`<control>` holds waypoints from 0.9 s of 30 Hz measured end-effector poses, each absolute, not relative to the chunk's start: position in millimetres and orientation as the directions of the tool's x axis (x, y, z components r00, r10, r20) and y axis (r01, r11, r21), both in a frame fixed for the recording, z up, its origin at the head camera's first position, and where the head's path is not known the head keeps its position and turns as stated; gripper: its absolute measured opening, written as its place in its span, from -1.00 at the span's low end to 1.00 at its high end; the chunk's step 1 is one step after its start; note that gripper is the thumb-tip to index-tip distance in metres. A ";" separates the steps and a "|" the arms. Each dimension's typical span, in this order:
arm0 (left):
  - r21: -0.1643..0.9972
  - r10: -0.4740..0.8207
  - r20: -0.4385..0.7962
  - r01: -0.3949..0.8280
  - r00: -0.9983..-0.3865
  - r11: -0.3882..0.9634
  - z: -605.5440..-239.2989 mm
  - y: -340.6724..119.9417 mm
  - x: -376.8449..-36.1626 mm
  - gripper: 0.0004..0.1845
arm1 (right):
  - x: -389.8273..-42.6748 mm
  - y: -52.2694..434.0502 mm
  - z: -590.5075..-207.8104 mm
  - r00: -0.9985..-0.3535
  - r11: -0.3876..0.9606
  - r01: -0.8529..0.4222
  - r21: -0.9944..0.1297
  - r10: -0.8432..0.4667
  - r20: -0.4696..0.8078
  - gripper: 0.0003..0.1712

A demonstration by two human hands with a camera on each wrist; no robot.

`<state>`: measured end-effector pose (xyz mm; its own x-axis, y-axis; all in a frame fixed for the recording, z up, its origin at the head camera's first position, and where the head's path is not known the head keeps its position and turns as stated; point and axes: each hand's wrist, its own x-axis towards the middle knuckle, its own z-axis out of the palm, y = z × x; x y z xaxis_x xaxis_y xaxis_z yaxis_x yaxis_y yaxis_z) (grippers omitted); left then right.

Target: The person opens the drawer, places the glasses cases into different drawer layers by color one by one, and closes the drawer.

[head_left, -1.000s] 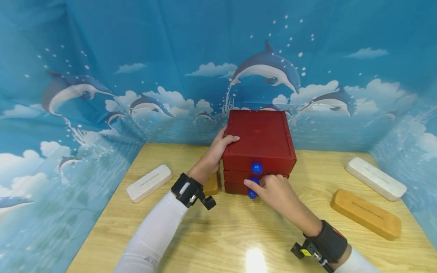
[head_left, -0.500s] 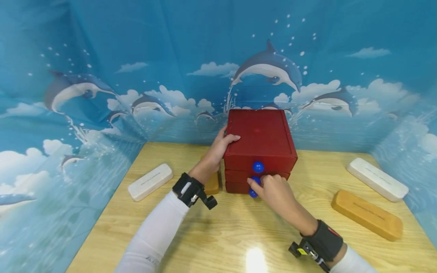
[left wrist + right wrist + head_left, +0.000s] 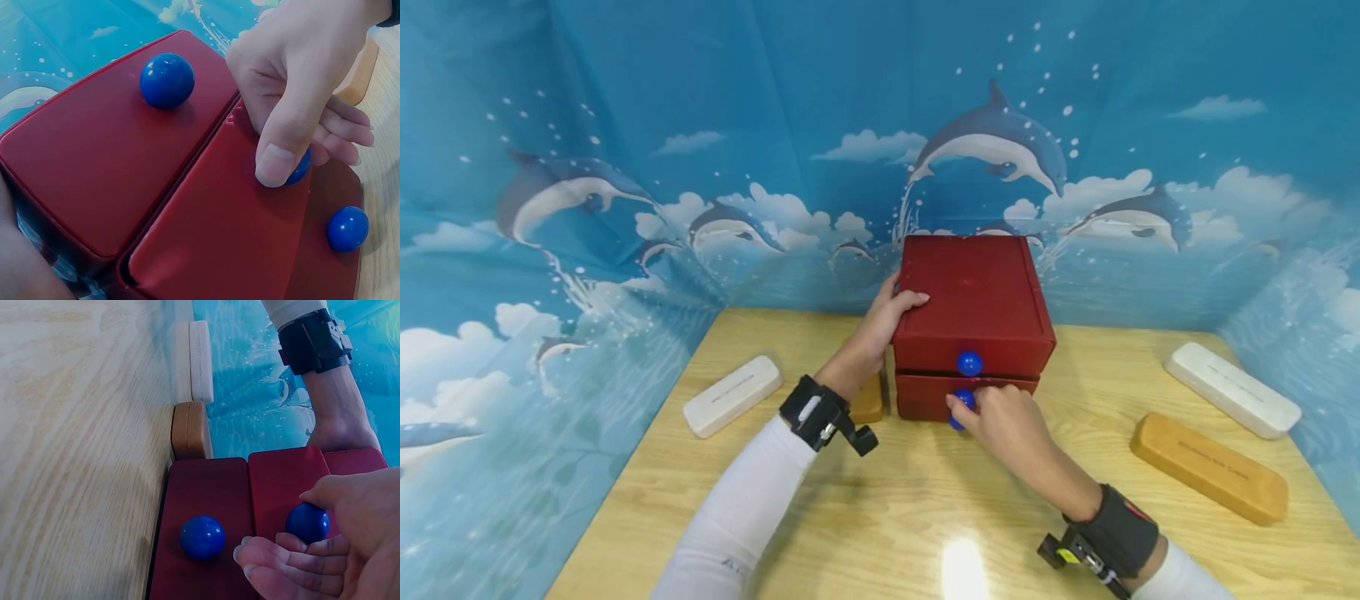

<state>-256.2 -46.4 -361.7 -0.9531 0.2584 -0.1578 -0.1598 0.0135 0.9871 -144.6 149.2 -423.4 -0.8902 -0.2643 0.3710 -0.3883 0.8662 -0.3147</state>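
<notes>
Wooden table, red drawers (hands on)

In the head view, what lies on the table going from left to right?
White block → red drawer box, held at its side by the left hand → tan block → second white block.

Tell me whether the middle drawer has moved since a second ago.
Yes. The middle drawer, its knob pinched by the right hand, has slid out toward the person, past the red chest front.
</notes>
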 end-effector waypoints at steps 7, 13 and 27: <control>0.988 0.258 -0.154 -0.153 -0.954 0.023 -360.3 -47.0 -255.4 -0.08 | -139.1 149.1 -425.8 -0.855 0.876 -0.420 -0.239 -0.294 0.427 -0.29; 0.988 0.261 -0.154 -0.153 -0.953 0.023 -360.6 -47.0 -255.6 -0.08 | -132.9 149.3 -424.5 -0.869 0.877 -0.413 -0.245 -0.298 0.395 -0.29; 0.985 0.260 -0.170 -0.172 -0.951 0.016 -360.0 -47.1 -255.8 -0.07 | -116.8 150.5 -425.4 -0.837 0.857 -0.458 -0.235 -0.327 0.438 -0.36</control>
